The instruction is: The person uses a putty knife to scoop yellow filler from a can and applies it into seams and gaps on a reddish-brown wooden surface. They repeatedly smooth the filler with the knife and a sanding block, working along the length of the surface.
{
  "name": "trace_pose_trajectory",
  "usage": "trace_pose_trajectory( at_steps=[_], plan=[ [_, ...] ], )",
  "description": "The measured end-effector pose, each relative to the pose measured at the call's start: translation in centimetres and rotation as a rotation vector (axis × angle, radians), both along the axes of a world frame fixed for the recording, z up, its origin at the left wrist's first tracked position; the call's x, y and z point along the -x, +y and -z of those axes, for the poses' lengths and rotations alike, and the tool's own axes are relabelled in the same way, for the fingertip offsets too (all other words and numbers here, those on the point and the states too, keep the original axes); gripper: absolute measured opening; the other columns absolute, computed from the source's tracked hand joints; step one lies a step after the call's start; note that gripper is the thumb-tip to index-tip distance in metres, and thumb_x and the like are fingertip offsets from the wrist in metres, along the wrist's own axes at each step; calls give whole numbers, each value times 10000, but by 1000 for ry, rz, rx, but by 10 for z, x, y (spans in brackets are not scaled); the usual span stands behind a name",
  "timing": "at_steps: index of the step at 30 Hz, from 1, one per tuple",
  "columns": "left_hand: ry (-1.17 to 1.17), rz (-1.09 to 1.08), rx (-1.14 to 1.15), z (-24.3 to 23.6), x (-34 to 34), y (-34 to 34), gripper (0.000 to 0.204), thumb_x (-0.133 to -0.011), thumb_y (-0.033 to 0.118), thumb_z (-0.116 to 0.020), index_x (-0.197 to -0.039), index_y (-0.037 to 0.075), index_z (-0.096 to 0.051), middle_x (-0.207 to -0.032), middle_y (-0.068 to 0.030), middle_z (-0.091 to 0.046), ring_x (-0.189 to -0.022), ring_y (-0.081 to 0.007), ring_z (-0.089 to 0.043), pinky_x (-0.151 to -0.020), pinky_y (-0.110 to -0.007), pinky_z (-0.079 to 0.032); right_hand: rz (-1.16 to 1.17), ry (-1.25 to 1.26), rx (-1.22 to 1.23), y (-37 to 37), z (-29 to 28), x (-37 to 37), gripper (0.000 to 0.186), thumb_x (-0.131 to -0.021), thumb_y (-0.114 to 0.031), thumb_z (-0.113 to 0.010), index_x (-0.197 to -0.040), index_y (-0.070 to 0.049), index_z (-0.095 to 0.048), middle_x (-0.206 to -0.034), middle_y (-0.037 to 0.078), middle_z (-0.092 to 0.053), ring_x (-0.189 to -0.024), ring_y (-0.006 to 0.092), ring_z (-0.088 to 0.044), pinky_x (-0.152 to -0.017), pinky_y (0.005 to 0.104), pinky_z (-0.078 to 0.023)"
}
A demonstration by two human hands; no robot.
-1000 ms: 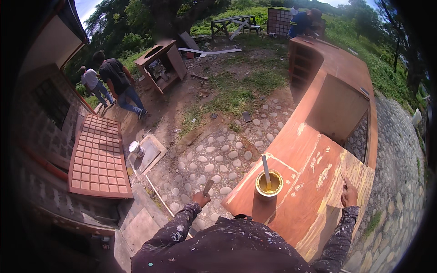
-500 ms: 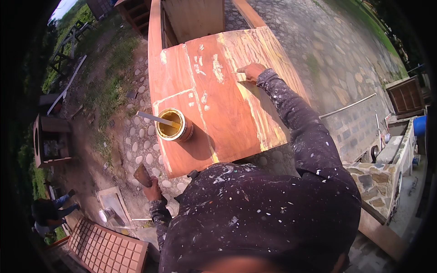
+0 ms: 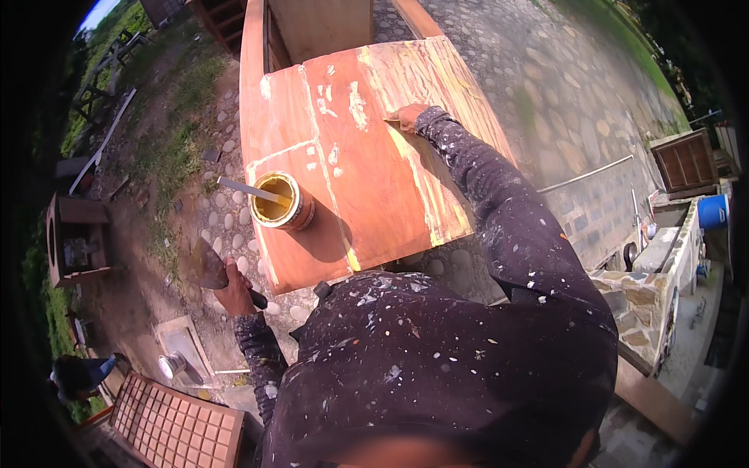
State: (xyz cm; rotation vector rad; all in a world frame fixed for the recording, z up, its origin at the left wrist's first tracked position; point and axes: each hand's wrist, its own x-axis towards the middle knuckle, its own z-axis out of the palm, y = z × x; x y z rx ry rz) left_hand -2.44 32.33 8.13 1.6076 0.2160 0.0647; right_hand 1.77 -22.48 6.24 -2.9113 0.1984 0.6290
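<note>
My left hand (image 3: pixel 234 292) is closed round the dark handle of a putty knife (image 3: pixel 207 267), held in the air left of the wooden panel (image 3: pixel 312 261). Its broad blade points up and leftward. On the panel's right part, my right hand (image 3: pixel 407 118) is closed with its fingertips low against the surface, beside a yellow filler streak. A thin edge shows at those fingers, too small to name. Pale and yellow filler patches mark the reddish wood. An open can (image 3: pixel 304 212) of yellow paste stands on the panel's left side, with a flat stick (image 3: pixel 246 188) leaning out of it.
Cobbled ground surrounds the panel. A gridded wooden door (image 3: pixel 175 421) lies at lower left, near another can (image 3: pixel 172 364) and a person (image 3: pixel 74 378). A wooden cabinet piece (image 3: pixel 78 238) stands left. Stone-faced walls (image 3: pixel 636 308) and a blue barrel (image 3: pixel 712 211) are at right.
My left hand has risen with the putty knife and moved left, its blade turning further left. My right hand stays at the filler streak, slightly nearer its left edge. The whole view has shifted slightly.
</note>
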Motion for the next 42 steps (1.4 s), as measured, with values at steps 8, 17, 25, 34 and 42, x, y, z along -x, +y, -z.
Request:
trace_pose_trajectory(
  at_steps=[8, 17, 25, 34, 42],
  plan=[
    [-1, 176, -15, -26, -14, -17, 249, -935, 226, -698, -1053, 15, -642, -698, 22, -528, -500, -51, -434, -448, -215, -347, -105, -105, 293, 111, 24, 123, 195, -812, -211, -615, -853, -87, -761, -890, 148, -743, -840, 287, -728, -721, 429, -573],
    [19, 104, -39, -27, 1, 27, 212, -933, 215, -692, -1022, 30, -639, -704, 20, -541, -495, -56, -447, -442, -214, -355, -216, -78, -190, 10, 21, 104, 94, -652, -140, -665, -687, -59, -698, -693, 191, -636, -634, 269, -675, -551, 386, -497],
    [-59, -40, -237, -37, 33, 43, 274, -909, 259, -687, -1043, 22, -662, -777, 15, -611, -658, -94, -540, -589, -277, -435, -68, -312, 113, -12, 7, 28, 347, -771, -139, -599, -1086, -154, -745, -931, 202, -712, -868, 393, -685, -781, 486, -546],
    [-135, -22, -156, -64, -2, 15, 285, -894, 283, -721, -995, 28, -643, -862, -10, -635, -808, -117, -574, -752, -314, -478, -362, -206, 123, -6, 78, 55, 384, -843, -132, -584, -1206, -170, -706, -813, 66, -664, -766, 286, -616, -678, 376, -534],
    [-346, 129, -71, -86, -109, -17, 434, -787, 394, -826, -953, 33, -653, -813, -34, -655, -748, -143, -593, -701, -330, -483, -164, -317, 2, 59, 0, 157, 197, -901, -150, -606, -1061, -103, -712, -814, 150, -610, -698, 270, -649, -656, 396, -528]
  ],
)
